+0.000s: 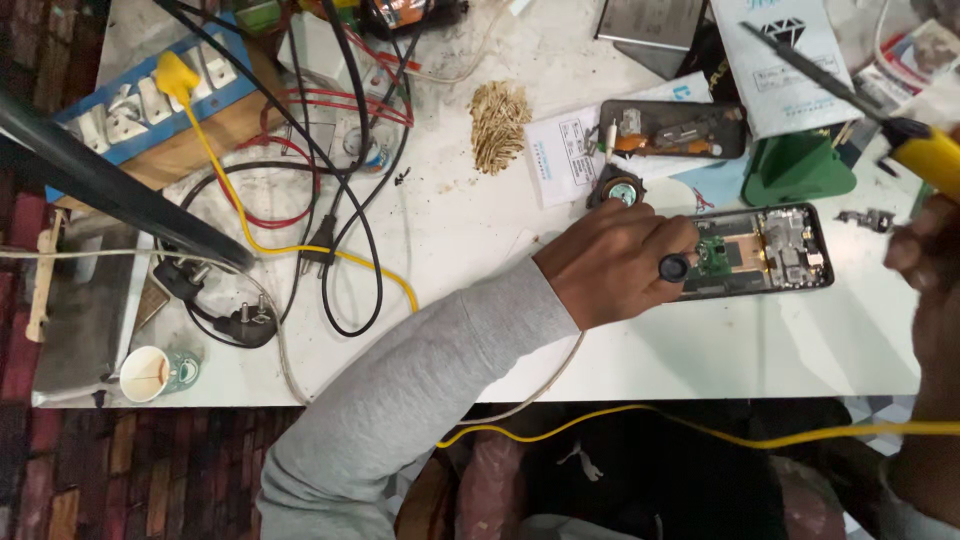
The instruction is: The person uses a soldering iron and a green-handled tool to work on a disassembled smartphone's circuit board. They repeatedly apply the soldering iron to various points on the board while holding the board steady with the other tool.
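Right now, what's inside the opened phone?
Inside the opened phone: a green circuit board, metal-shielded parts, gold-coloured strips. The left hand covers its left end, so that part is unseen.

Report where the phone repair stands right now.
Done: the phone lies open on the table, its back off and boards bare. In hand: the left hand holds a small dark round part at the phone's left end, while the right hand holds a yellow-handled soldering iron lifted clear. Left: the phone is still uncovered.
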